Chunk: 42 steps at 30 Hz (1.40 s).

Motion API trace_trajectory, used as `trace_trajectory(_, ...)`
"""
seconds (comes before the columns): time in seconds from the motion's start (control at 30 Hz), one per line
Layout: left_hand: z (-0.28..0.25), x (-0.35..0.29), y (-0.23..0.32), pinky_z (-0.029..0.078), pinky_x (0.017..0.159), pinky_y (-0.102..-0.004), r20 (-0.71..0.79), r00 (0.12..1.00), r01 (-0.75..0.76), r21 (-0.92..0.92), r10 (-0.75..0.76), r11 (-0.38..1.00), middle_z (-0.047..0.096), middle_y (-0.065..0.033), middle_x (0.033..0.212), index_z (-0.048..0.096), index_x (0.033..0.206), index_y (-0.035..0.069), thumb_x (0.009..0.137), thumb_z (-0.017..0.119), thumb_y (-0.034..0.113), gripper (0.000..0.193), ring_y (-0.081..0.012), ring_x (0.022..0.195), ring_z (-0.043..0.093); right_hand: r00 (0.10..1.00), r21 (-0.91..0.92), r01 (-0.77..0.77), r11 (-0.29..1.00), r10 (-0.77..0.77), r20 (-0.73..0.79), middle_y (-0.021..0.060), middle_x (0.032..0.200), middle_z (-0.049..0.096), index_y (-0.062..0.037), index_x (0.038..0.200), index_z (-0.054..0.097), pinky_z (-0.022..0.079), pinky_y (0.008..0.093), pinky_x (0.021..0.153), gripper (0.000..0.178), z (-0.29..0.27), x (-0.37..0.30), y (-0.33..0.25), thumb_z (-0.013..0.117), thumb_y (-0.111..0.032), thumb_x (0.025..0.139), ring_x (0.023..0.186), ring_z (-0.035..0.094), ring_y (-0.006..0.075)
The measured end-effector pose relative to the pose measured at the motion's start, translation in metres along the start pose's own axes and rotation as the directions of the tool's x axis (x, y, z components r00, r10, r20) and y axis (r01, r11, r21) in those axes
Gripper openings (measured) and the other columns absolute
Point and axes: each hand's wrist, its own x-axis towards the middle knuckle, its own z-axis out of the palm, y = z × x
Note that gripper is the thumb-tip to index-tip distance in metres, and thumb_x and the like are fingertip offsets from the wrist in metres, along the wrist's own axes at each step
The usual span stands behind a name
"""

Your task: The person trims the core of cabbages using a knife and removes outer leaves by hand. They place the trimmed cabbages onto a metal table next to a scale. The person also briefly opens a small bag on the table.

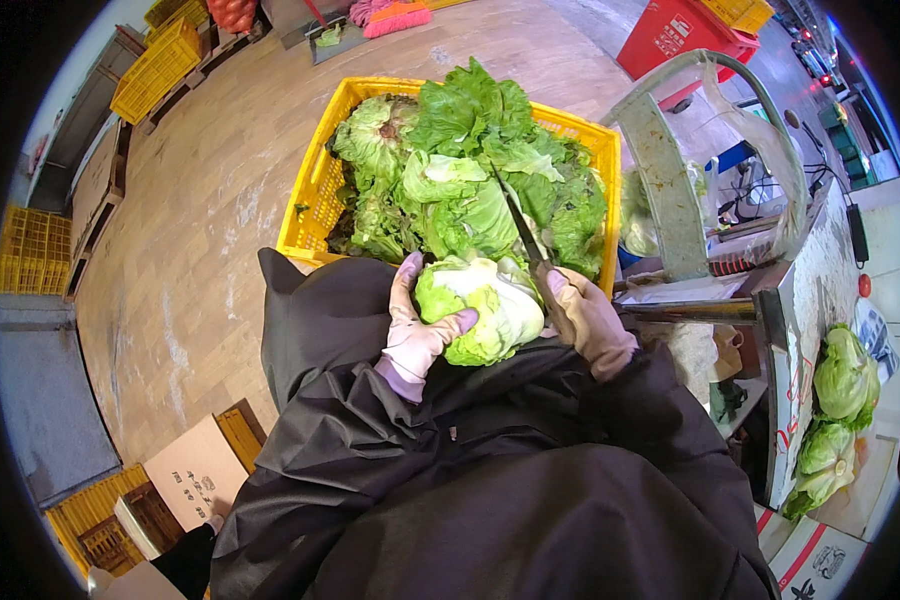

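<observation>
My left hand (420, 325), in a pale glove, is wrapped round the near side of a trimmed lettuce head (485, 310) above my lap. The lettuce is pale green with a whitish top. My right hand (588, 318), also gloved, grips a knife (520, 220) by its handle beside the lettuce. Its dark blade points up and away, over the leaves. Just beyond my hands stands a yellow crate (300, 205) heaped with loose green lettuce leaves (480, 200), some of them browned.
To my right, a worn metal frame (660, 180) rises by a table, and more lettuce heads (842, 375) lie on its far side. A red bin (682, 35) and a pink broom (398, 18) are farther off. Yellow crates (158, 72) and a cardboard box (198, 470) stand on the left.
</observation>
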Motion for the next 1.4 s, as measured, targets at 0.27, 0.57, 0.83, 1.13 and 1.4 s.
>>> trace_trajectory(0.27, 0.014, 0.014, 0.004, 0.041, 0.098, -0.0312, 0.124, 0.928, 0.361, -0.523, -0.35, 0.772, 0.054, -0.0104, 0.123, 0.048, 0.12, 0.002, 0.087, 0.067, 0.024, 0.044, -0.0181, 0.112, 0.051, 0.964, 0.149, 0.073, 0.986, -0.031, -0.265, -0.0054, 0.076, 0.056, -0.0029, 0.118, 0.058, 0.044, 0.0178, 0.046, 0.035, 0.017, -0.054, 0.008, 0.056, -0.03, 0.095, 0.051, 0.044, 0.0018)
trace_trajectory(0.57, 0.017, 0.03, -0.008, 0.045, 0.091, -0.0278, 0.042, 0.924, 0.336, -0.564, -0.381, 0.754, 0.06, -0.0042, 0.113, 0.052, 0.123, 0.003, 0.095, 0.057, 0.03, 0.039, -0.0126, 0.103, 0.056, 0.971, 0.479, 0.095, 0.873, 0.026, -0.238, 0.001, 0.088, 0.06, -0.007, 0.117, 0.053, 0.056, 0.0305, 0.054, 0.036, 0.023, -0.044, 0.043, 0.055, -0.035, 0.095, 0.067, 0.062, 0.0119)
trace_trajectory(0.83, 0.003, 0.01, 0.007, 0.039, 0.1, -0.0312, -0.144, 0.956, 0.255, -0.031, -0.256, 0.967, 0.048, -0.0144, 0.128, 0.042, 0.133, 0.001, 0.075, 0.078, 0.038, 0.078, -0.0227, 0.116, 0.048, 0.985, 0.471, -0.024, 0.882, 0.103, -0.141, 0.0057, 0.099, 0.058, -0.0072, 0.122, 0.048, 0.059, 0.0363, 0.056, 0.038, 0.048, -0.027, 0.038, 0.057, -0.032, 0.094, 0.078, 0.065, 0.0204)
trace_trajectory(1.13, 0.006, 0.012, 0.011, 0.036, 0.104, -0.0371, -0.105, 0.994, 0.084, 0.446, -0.041, 0.891, 0.038, -0.0217, 0.136, 0.037, 0.135, -0.002, 0.052, 0.091, 0.036, 0.106, -0.0337, 0.125, 0.041, 0.999, 0.228, -0.015, 0.974, 0.006, 0.04, 0.0076, 0.089, 0.065, -0.0052, 0.124, 0.05, 0.052, 0.0241, 0.054, 0.038, 0.016, -0.042, 0.027, 0.057, -0.028, 0.094, 0.071, 0.067, 0.0182)
trace_trajectory(1.4, 0.0, 0.015, -0.001, 0.035, 0.105, -0.0379, -0.085, 0.991, 0.123, 0.328, -0.1, 0.937, 0.04, -0.0206, 0.134, 0.04, 0.133, -0.001, 0.054, 0.09, 0.038, 0.102, -0.0333, 0.123, 0.042, 0.868, -0.634, 0.479, 0.606, -0.433, 0.242, 0.0141, 0.096, 0.066, 0.0068, 0.114, 0.057, 0.048, 0.0253, 0.077, 0.03, -0.025, -0.022, -0.007, 0.061, -0.005, 0.087, 0.084, 0.061, 0.013)
